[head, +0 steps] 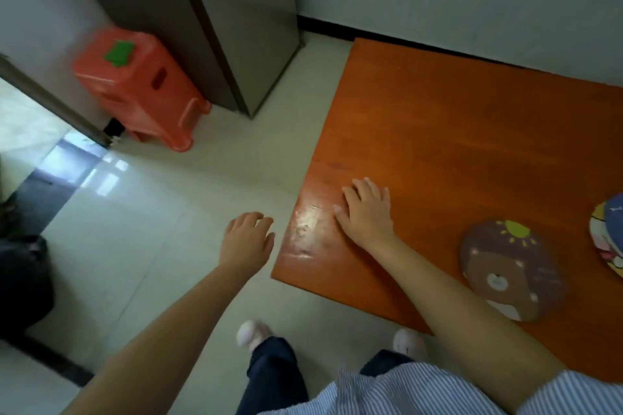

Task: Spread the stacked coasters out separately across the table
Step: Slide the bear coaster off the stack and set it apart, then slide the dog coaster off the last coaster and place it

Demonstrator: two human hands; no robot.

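Observation:
A round brown coaster (512, 269) with a bear and a yellow sun lies flat near the front edge of the orange wooden table (455, 131). At the right border a small pile of colourful coasters (608, 232) is partly cut off by the frame. My right hand (365, 209) rests palm down on the table near its left front corner, fingers spread, holding nothing. My left hand (247, 239) hovers over the floor left of the table, fingers loosely curled and empty.
A red plastic stool (141, 87) with a green patch stands on the pale tiled floor at the left, beside a grey cabinet (215, 20). A white wall runs behind the table. My feet (253, 333) stand at the table's front edge.

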